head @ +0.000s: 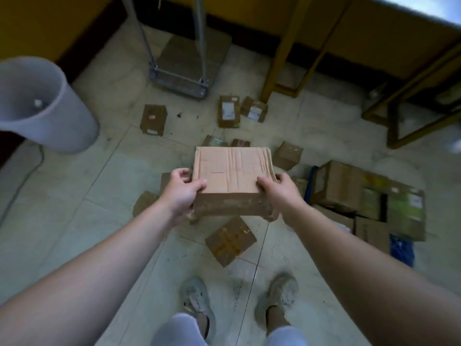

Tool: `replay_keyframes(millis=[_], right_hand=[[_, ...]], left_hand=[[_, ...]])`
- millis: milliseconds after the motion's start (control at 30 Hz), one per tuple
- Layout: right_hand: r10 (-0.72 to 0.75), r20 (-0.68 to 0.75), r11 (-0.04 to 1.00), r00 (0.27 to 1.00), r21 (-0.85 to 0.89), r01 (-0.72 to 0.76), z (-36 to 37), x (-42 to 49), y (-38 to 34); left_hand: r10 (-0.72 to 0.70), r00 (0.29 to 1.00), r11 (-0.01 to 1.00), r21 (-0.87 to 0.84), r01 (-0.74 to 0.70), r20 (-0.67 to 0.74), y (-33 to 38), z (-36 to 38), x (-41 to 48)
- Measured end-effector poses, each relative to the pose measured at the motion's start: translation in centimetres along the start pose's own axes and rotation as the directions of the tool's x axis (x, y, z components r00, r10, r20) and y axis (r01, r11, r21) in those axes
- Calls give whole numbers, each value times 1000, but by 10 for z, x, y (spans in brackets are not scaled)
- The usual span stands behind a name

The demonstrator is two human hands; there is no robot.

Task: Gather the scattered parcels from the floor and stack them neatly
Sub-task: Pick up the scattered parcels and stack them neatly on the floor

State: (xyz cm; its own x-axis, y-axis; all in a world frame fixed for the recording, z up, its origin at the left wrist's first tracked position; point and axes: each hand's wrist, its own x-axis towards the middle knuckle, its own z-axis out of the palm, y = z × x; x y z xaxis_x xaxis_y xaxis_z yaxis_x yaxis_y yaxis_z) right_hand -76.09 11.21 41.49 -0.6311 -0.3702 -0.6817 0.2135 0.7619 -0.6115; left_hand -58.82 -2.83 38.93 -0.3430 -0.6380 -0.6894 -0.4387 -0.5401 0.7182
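I hold a taped cardboard parcel (232,176) in the air in front of me, above the floor. My left hand (180,192) grips its near left corner and my right hand (278,193) grips its near right corner. Several smaller brown parcels lie scattered on the tiled floor: one just below the held box (230,240), one at far left (153,119), two with white labels farther off (229,111) (254,109), one to the right (288,155). A cluster of bigger boxes (349,193) sits packed together at the right.
A white plastic bin (47,108) stands at the left with a cable beside it. A platform trolley (184,71) is parked ahead by the wall. Yellow table legs and frames (282,51) (409,116) stand at the back right. My shoes (197,303) (277,298) are on the tiles.
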Motion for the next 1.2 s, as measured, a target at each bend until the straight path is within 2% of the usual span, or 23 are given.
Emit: replay_keyframes(millis=[100, 233, 300, 400, 533, 833, 967, 1200], right_hand=[[-117, -10, 989, 993, 95, 118, -56, -50, -8], [-174, -171, 965, 970, 169, 203, -135, -110, 7], [-166, -225, 963, 960, 173, 207, -158, -126, 13], [-194, -330, 941, 924, 203, 270, -214, -166, 32], [-210, -435, 907, 875, 248, 341, -307, -231, 85], [-247, -590, 853, 769, 244, 461, -457, -320, 156], [-243, -644, 849, 725, 221, 481, -499, -330, 164], [-243, -671, 846, 701, 207, 491, -560, -302, 160]], left_hand=[[99, 978, 990, 78, -115, 183, 44, 20, -47], [202, 923, 958, 128, -255, 328, 91, 76, -125], [220, 910, 948, 145, -284, 351, 106, 99, -152], [336, 870, 890, 181, -418, 360, 118, 155, -202], [420, 783, 824, 170, -541, 458, 113, 242, -281], [487, 590, 713, 97, -694, 645, 113, 373, -403], [520, 552, 667, 93, -739, 652, 128, 413, -426], [520, 509, 683, 23, -730, 686, 155, 478, -419]])
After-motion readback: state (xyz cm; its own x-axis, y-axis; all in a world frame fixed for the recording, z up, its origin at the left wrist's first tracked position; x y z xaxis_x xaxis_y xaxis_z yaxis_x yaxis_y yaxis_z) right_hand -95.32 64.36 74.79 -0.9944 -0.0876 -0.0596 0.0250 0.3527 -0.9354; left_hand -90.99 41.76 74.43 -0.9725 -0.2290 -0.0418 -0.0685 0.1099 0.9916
